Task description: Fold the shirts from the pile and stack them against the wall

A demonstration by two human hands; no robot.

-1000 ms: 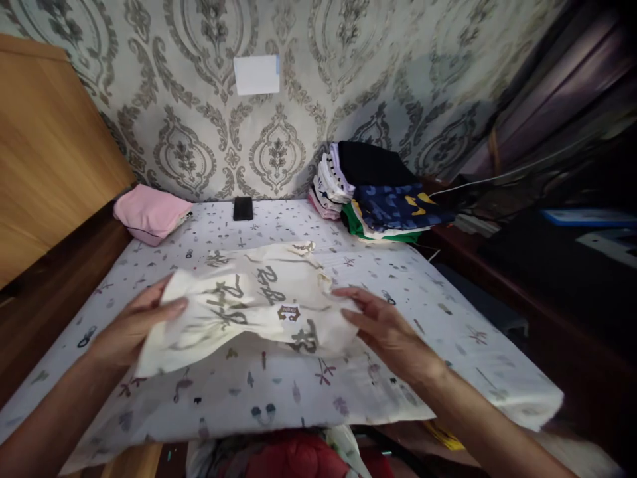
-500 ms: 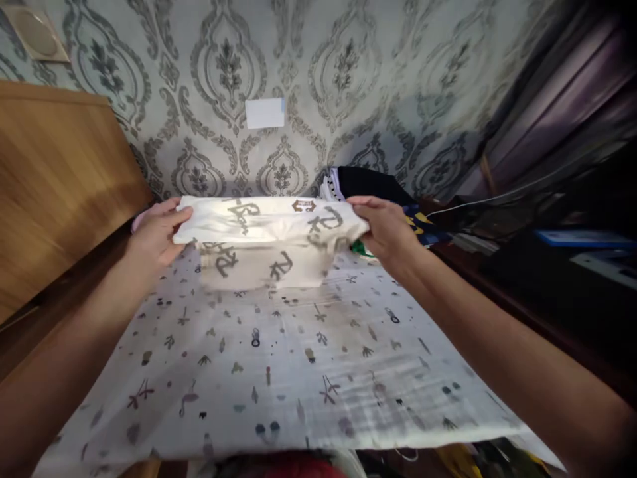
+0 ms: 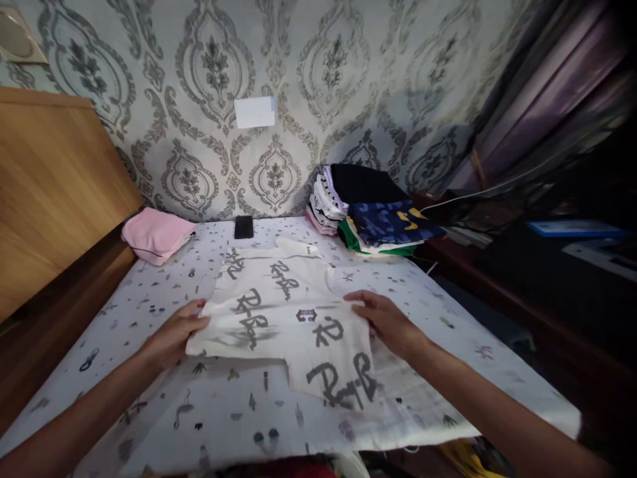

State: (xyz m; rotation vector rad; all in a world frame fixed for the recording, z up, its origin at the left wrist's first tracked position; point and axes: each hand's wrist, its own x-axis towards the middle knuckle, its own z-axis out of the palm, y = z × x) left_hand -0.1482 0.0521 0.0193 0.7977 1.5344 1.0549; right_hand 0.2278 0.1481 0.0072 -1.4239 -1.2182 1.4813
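Observation:
A white garment [image 3: 279, 312] with dark grey script lettering and a small brown patch lies spread over the patterned white sheet [image 3: 239, 425]. My left hand [image 3: 182, 328] pinches its left edge, thumb on top. At its right side my right hand [image 3: 383, 322] grips the cloth between thumb and fingers. The garment's near right part hangs toward the front with more lettering on it, and its far end rests on the sheet.
A folded pink cloth [image 3: 156, 234] sits at the back left beside a wooden cabinet [image 3: 60, 192]. Near the wall lies a small black object [image 3: 243, 227]. Folded clothes [image 3: 371, 182] are stacked at the back right. A dark surface with a blue-edged item [image 3: 572, 229] is farther right.
Both hands have come down and nearer with the garment, which was held up folded and now spreads open over the sheet. The pink cloth and black object have come into clear view.

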